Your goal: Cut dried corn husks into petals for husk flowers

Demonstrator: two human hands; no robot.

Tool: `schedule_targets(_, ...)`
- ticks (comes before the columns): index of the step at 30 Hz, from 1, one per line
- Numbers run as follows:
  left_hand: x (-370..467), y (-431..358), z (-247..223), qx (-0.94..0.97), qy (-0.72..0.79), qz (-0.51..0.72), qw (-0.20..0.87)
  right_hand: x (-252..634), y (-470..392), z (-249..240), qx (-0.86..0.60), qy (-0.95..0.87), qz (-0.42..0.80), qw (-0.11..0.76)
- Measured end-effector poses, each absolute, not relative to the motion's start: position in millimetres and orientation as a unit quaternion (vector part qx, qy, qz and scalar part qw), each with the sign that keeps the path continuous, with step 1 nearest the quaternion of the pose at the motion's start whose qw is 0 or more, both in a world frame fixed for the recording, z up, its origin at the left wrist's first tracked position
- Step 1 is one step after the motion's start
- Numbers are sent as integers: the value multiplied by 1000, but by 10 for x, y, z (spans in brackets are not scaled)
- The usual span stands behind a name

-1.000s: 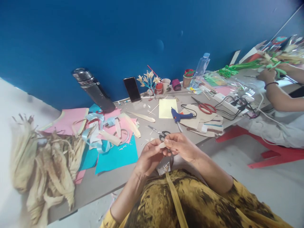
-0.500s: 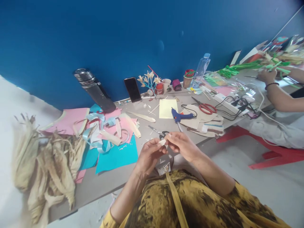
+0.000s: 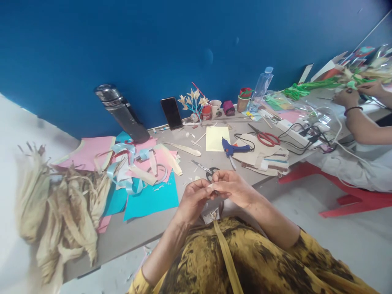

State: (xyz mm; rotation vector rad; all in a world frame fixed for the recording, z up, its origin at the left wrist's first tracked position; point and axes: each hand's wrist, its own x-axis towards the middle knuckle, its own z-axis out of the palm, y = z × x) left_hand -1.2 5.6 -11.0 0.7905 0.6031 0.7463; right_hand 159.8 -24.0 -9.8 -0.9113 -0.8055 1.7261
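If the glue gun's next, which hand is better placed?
Right, likely. The right hand is nearer the glue gun, which lies beyond it; the left hand is farther across. Both are busy at a small pale piece.

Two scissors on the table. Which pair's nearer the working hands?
The black-handled scissors, just past the right hand. The red-handled pair lies farther off, right of the blue glue gun.

Just beyond the fingers (image 3: pixel 221 186), black-handled scissors (image 3: pixel 204 168) obstruct; between them and yellow paper (image 3: pixel 217 139), tabletop (image 3: pixel 211 159) lies free.
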Motion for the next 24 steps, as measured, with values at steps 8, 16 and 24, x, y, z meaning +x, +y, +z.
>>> schedule_targets(8, -7, 54, -122, 396, 310, 354, 788, 1581, -249, -69, -375, -351, 682, 522)
schedule_targets(16, -8, 73, -114, 390, 302, 345, 798, 1611, -210, -103, -336, -294, 745, 496)
schedule_targets(24, -18, 101, -91, 390, 305, 346, 797, 1614, -177, -97, -339, -307, 735, 500)
